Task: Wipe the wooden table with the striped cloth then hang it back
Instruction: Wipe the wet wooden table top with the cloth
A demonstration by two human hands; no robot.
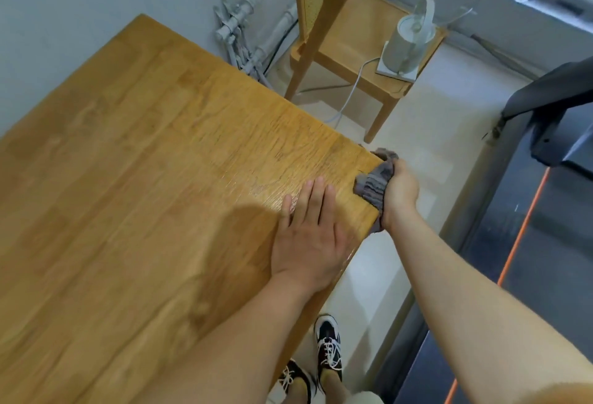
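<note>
Both hands work: left (306, 237) flat on wooden table (144, 163), right (399, 188) apparently clutching striped cloth (373, 184).

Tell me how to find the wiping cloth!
Find the big wooden table, then follow its edge to the corner nearest the chair. There the right hand grips the cloth: the only soft, grey, striped thing around.
</note>
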